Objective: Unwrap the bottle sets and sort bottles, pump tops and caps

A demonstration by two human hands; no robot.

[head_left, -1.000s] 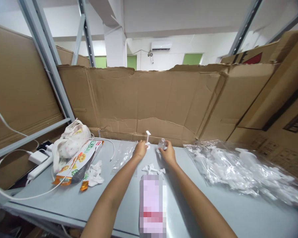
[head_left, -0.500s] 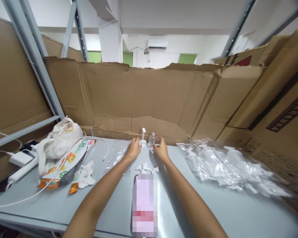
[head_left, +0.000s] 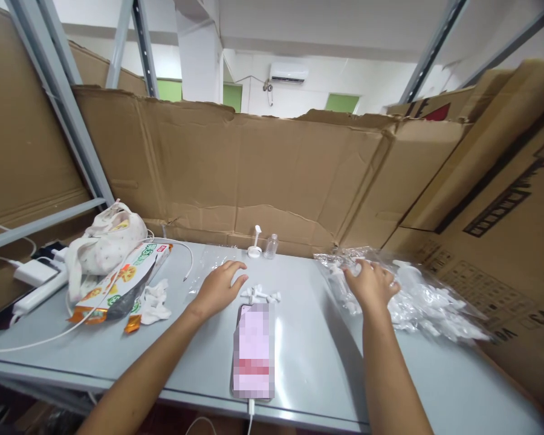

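grey table (head_left: 308, 338) (both hands flat)

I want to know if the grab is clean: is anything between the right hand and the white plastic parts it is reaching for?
Yes. The right hand rests on top of a clear plastic bag, and the white parts lie inside it, so the film separates the fingers from them.

Mount: worn on the person's head.
Facing: forward and down across the grey table (head_left: 118, 356) toward the cardboard wall (head_left: 263, 175).
Range: arm's length.
Views: one only.
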